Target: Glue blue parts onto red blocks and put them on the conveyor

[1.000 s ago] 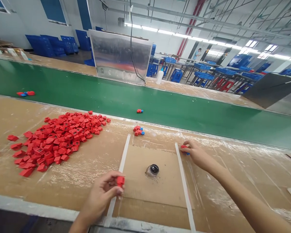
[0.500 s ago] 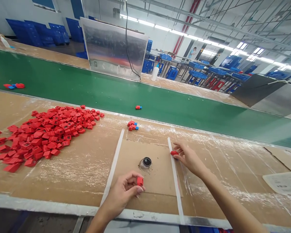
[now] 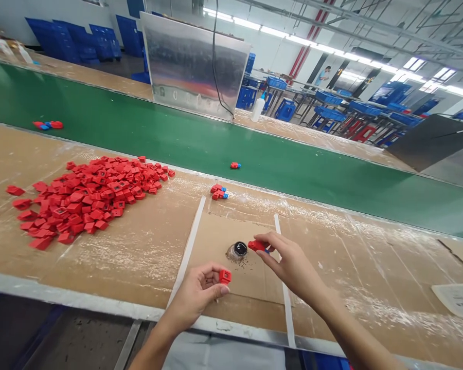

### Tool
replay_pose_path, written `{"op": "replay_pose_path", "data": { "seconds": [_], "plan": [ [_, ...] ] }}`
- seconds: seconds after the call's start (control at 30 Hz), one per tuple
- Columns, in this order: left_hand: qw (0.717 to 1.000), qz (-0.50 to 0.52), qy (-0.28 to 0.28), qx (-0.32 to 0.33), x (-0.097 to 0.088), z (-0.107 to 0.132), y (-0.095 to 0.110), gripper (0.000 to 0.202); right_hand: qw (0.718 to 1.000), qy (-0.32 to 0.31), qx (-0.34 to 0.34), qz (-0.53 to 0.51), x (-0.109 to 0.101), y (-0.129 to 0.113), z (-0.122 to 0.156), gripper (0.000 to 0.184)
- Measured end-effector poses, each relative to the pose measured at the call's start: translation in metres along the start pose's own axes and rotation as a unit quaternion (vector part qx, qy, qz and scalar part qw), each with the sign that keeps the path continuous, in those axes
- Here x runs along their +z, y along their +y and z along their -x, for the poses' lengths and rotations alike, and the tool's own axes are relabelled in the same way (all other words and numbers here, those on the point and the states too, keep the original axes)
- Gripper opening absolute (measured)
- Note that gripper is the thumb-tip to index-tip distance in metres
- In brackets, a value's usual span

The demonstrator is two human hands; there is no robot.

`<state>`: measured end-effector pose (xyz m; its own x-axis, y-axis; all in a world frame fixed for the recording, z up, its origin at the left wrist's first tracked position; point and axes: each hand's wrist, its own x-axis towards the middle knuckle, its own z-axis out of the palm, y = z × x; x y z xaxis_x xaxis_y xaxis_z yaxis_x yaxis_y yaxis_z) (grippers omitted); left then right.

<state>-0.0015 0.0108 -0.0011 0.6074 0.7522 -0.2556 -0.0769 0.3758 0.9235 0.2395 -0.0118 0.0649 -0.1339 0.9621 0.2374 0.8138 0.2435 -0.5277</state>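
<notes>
In my left hand (image 3: 196,294), thumb and fingers pinch a small red plastic block (image 3: 225,276) with a square opening facing up toward me. My right hand (image 3: 287,257) grips a red and blue plastic piece (image 3: 257,245) by its blue end. The red end points left, close to a small round pot (image 3: 239,249) with a black top. That pot sits on a cardboard sheet (image 3: 216,234), with dark specks scattered around it. Two red and blue pieces (image 3: 218,192) lie just beyond the cardboard.
A large heap of red blocks (image 3: 96,195) covers the bench on the left. Behind it runs a green conveyor belt (image 3: 170,136) carrying a few red and blue pieces. White tape strips (image 3: 287,303) flank the cardboard. A white bottle (image 3: 258,108) stands across the belt.
My right hand has moved left from the right tape strip to beside the pot, bringing the red and blue piece. The red block in my left hand has turned, showing its opening. The view has shifted.
</notes>
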Motion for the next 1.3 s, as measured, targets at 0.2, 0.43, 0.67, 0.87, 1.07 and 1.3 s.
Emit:
{"op": "replay_pose_path", "data": {
  "seconds": [0.2,0.43,0.67,0.87,1.07,1.3],
  "plan": [
    [1.000,0.005,-0.013,0.009,0.003,0.003,0.001,0.021,0.999,-0.010,-0.049,0.004,0.011,-0.006,-0.001,0.017],
    [0.999,0.027,-0.024,0.004,0.004,0.004,0.002,0.017,0.997,-0.034,-0.065,0.027,0.014,-0.009,-0.002,0.021],
    [0.998,0.044,-0.035,-0.009,0.003,0.005,-0.002,0.021,0.998,0.002,-0.059,0.014,0.007,-0.019,0.001,0.020],
    [0.996,0.059,-0.062,-0.029,0.002,0.005,-0.002,0.025,0.994,0.048,-0.004,-0.102,0.017,-0.039,0.032,0.017],
    [0.997,0.027,-0.069,-0.038,0.003,0.004,0.003,0.024,0.987,0.014,-0.003,-0.157,0.034,-0.042,0.044,0.019],
    [0.997,0.006,-0.075,-0.033,0.004,0.007,0.004,0.024,0.988,-0.016,-0.004,-0.152,0.036,-0.042,0.044,0.019]
  ]
}}
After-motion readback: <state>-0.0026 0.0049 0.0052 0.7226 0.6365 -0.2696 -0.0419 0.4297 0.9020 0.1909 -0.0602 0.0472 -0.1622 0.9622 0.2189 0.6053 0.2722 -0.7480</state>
